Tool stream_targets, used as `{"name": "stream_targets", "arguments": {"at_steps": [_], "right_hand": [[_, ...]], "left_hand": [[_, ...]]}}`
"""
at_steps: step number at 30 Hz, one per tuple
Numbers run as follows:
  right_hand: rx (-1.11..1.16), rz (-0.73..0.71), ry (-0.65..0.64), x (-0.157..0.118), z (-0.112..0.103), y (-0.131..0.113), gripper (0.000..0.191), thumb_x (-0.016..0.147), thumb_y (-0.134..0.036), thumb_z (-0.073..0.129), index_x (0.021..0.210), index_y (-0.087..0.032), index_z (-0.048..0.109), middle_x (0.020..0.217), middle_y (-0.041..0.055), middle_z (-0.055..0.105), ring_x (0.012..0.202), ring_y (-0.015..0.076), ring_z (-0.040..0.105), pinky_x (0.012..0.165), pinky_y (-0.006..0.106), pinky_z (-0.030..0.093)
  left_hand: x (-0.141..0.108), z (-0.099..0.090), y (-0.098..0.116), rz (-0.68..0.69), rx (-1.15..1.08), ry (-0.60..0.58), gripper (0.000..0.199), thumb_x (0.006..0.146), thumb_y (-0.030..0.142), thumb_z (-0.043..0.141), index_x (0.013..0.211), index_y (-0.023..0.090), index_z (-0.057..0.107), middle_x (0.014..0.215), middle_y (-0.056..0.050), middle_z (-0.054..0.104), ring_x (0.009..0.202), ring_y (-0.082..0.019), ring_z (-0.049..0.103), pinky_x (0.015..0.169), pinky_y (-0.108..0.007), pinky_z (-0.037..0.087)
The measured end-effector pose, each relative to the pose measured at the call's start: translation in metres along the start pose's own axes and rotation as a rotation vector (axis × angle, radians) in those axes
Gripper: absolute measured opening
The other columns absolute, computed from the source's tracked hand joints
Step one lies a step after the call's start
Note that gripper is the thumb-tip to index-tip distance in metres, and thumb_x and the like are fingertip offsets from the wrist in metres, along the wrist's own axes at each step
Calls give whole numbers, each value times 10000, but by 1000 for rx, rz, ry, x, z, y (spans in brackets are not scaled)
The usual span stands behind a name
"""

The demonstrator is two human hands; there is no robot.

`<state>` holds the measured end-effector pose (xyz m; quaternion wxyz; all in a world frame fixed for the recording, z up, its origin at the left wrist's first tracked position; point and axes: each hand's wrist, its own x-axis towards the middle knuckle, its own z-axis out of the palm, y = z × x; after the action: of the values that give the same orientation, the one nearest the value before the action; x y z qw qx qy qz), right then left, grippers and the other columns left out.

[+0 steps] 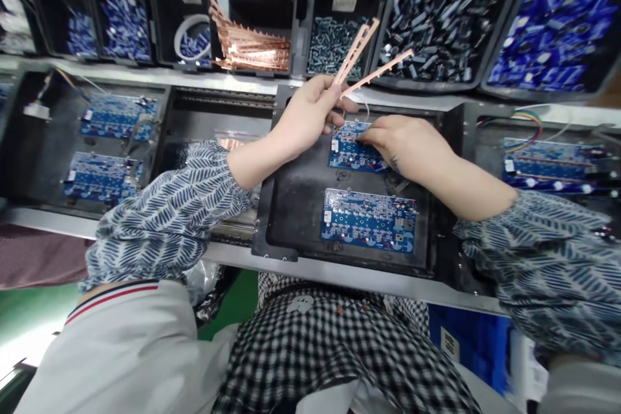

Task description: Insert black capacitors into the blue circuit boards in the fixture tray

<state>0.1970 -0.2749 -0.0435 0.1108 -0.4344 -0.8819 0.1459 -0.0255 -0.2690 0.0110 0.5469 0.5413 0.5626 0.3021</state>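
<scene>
Your left hand [310, 110]: thumb and fingers pinching a few copper strips [356, 52], which fan out up and to the right, one lying at a lower angle than the others. Its lower fingers hang just beside the upper board's near-left corner of wires.

Your right hand [412, 145]: fingers bent down, tips at the upper board [347, 145]. Cannot tell whether they pinch a small part or only press; your own fingers cover the spot.

Positions: the upper board lies in the black tray [295, 220] in front of you, partly under your right hand. The lower board [369, 220] lies flat nearer you in the same tray, untouched by either hand. More strips lie in the pile [257, 52] beyond the tray, to its left.

Step in hand, as judged: close fingertip work on the upper board, with strips kept ready in the left hand. The next move seems to call for a light, exact touch from your right fingertips, and for your left hand to hold the strips' loose ends clear of the board and its thin wires [367, 110]
</scene>
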Motion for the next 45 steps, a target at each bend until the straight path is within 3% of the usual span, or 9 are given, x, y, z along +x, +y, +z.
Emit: {"name": "stream_targets", "arguments": {"at_steps": [4, 8, 14, 18, 21, 23, 32, 40, 45], "right_hand": [[101, 1, 41, 1, -2, -7, 164, 929, -249, 584, 933, -238, 747, 974, 86, 739, 955, 282, 712, 869, 468, 590], [460, 146, 327, 8, -4, -21, 300, 977, -362, 608, 1251, -246, 649, 1191, 101, 737, 1101, 274, 691, 940, 495, 596], [686, 269, 626, 7, -29, -37, 381, 909, -553, 749, 1129, -267, 626, 940, 41, 756, 851, 220, 716, 792, 417, 610], [217, 129, 329, -8, -37, -38, 162, 941, -380, 729, 949, -218, 727, 915, 78, 770, 831, 223, 712, 804, 408, 580], [-34, 20, -21, -15, -26, -34, 229, 1002, -244, 555, 953, -198, 774, 923, 82, 769, 841, 227, 705, 787, 399, 562], [-84, -8, -79, -16, -16, -30, 264, 996, -215, 514, 951, -196, 774, 886, 68, 751, 798, 212, 685, 727, 366, 539], [-83, -15, -125, -10, -9, -35, 205, 940, -186, 536, 905, -198, 738, 855, 78, 707, 818, 234, 668, 770, 391, 540], [894, 310, 512, -15, -20, -56, 212, 950, -363, 660, 1115, -236, 616, 1009, 54, 754, 901, 206, 739, 847, 402, 619], [473, 165, 311, -53, -26, -73, 116, 945, -234, 663, 1060, -229, 678, 913, 43, 753, 813, 203, 731, 782, 363, 619]], "left_hand": [[-2, 0, -3, -12, -7, 5, 246, 1128, 287, 414, 1236, 152, 589, 1055, -56, 732, 750, -51, 659, 613, -130, 451], [-10, 11, -2, -26, -29, -49, 243, 1126, 275, 420, 1251, 147, 585, 1011, -51, 728, 747, -57, 666, 636, -126, 471], [-16, 12, 8, -19, -166, -156, 210, 1126, 239, 431, 1172, 142, 612, 961, -29, 708, 838, -72, 710, 709, -128, 511], [-9, -3, 6, 47, -140, -57, 139, 1087, 148, 512, 1088, 121, 649, 893, -17, 677, 760, -43, 661, 667, -111, 465], [-6, -8, -1, 72, -117, -37, 123, 1075, 133, 537, 1076, 119, 660, 836, -3, 656, 669, -25, 591, 613, -109, 427], [-7, -9, -4, 68, -117, -39, 126, 1082, 149, 531, 1108, 126, 652, 814, 6, 647, 640, -26, 563, 592, -112, 417], [-15, 0, -7, 0, -145, -13, 211, 1106, 114, 393, 1247, 143, 546, 857, 5, 659, 679, -30, 590, 628, -100, 448], [-44, 15, -7, 14, -162, -302, 181, 1113, 233, 430, 1227, 160, 550, 924, -15, 691, 781, -73, 706, 745, -165, 550], [-43, 4, -12, 63, -143, -210, 145, 1096, 193, 456, 1138, 153, 589, 1011, -27, 683, 884, -67, 705, 778, -146, 538]]}}
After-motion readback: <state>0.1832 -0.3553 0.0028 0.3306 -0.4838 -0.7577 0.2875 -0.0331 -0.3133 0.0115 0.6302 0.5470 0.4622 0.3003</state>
